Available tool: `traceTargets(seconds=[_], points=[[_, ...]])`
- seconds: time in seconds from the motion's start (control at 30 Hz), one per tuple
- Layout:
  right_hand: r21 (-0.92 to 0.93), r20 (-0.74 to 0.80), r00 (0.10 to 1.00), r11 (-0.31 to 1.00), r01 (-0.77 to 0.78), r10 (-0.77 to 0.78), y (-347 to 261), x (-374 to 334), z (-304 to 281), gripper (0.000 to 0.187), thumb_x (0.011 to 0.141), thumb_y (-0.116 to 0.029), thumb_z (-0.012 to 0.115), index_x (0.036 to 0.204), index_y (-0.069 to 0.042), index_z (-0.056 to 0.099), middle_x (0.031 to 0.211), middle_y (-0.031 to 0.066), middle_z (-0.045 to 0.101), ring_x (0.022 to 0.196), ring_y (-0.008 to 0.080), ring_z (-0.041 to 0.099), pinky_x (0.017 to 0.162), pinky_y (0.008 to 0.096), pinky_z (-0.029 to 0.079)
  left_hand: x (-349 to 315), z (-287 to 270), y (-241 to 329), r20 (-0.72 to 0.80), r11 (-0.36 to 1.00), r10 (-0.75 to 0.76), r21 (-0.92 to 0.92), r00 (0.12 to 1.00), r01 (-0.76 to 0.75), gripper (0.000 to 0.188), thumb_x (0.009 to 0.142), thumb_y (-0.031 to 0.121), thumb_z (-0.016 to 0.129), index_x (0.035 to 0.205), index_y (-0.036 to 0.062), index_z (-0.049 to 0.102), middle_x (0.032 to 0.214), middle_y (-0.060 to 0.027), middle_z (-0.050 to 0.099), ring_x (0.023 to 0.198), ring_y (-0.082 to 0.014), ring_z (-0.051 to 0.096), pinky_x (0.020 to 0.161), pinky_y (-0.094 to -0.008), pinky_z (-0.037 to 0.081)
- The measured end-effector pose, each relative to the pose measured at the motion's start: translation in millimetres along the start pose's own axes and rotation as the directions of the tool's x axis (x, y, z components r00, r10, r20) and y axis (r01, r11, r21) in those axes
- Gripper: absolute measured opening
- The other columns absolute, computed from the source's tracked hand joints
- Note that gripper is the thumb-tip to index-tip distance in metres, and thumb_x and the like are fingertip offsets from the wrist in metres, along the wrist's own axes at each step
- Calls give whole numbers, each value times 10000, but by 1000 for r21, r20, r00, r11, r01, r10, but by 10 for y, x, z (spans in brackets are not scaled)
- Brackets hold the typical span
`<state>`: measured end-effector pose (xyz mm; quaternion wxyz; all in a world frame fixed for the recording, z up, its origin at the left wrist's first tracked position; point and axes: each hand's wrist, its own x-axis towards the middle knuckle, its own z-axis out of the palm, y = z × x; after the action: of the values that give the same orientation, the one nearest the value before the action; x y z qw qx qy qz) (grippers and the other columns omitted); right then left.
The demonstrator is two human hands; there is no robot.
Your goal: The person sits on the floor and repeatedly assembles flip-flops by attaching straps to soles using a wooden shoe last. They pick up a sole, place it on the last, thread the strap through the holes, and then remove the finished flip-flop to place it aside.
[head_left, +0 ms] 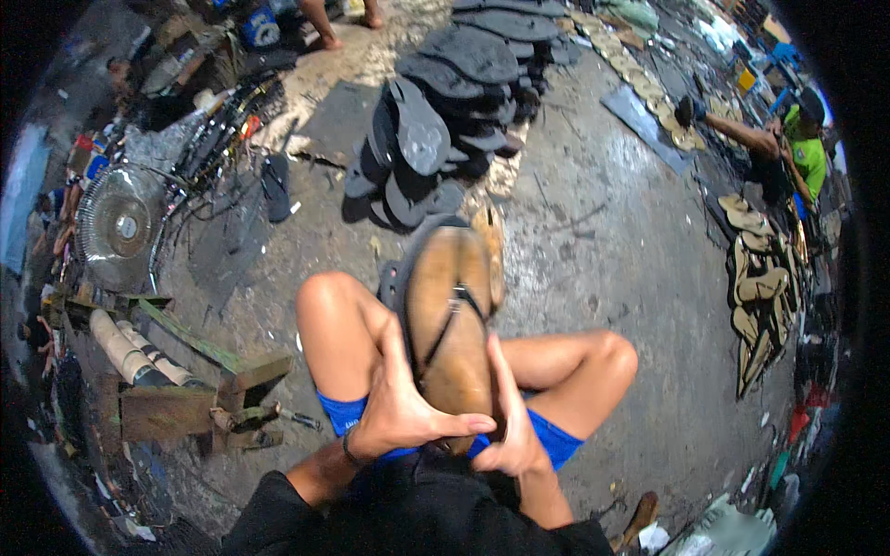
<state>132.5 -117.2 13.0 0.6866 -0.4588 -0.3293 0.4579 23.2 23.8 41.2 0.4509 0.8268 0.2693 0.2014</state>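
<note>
Between my knees I hold a flip-flop, its black strap stretched over a brown wooden shoe last. The dark sole shows along the last's left edge and beyond the toe. My left hand grips the heel end from the left, its thumb lying across the wood. On the right side my right hand clasps the same end; some of its fingers are hidden beneath. Just behind the toe, another wooden last is partly covered. The toe end is slightly blurred.
Ahead lies a big heap of black soles. Beige soles lie at the right, near a person in a green shirt. At the left are a fan and a wooden stand. One dark flip-flop lies on the floor.
</note>
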Motion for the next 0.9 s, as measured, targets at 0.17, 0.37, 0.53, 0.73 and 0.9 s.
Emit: traceTargets(seconds=[0.17,0.37,0.53,0.73,0.9], points=[[691,-218,891,708,-147,398,35,-187,82,1024,629,-352,718,1500,1,311,1400,176,506,1278,303,517,1102,416,412,138,-158,13,18,926,237,297,971,-232,282,965,243,614,1101,15,712,1082,-147,685,1060,-346,580,944,-448,446],[754,-482,773,645,126,413,-10,-525,173,914,655,-305,660,1447,43,365,1307,238,580,1154,369,606,1016,469,497,-265,46,-130,591,944,-158,-144,791,296,362,1051,318,494,852,26,574,699,-83,551,677,-141,515,644,-315,444],[776,-519,715,610,163,469,-269,-638,291,894,649,-242,655,1446,47,371,1304,243,581,1153,369,607,1018,467,493,-706,257,-148,679,718,-206,-384,704,580,334,1087,318,387,905,54,478,718,11,375,706,-77,390,628,-290,391],[710,-556,702,693,122,446,-302,-712,273,846,690,-281,619,1424,76,394,1278,262,599,1137,387,617,1021,470,487,-927,27,-14,743,544,-294,-387,601,745,349,1080,299,415,856,50,514,732,21,454,681,-76,407,613,-262,385],[697,-656,699,582,419,283,-263,-741,-156,798,718,-346,591,1385,67,442,1228,268,624,1071,404,646,987,514,517,-850,-132,-367,738,480,-174,-515,652,711,370,1060,321,473,847,30,558,688,-6,533,628,-93,479,602,-260,415]])
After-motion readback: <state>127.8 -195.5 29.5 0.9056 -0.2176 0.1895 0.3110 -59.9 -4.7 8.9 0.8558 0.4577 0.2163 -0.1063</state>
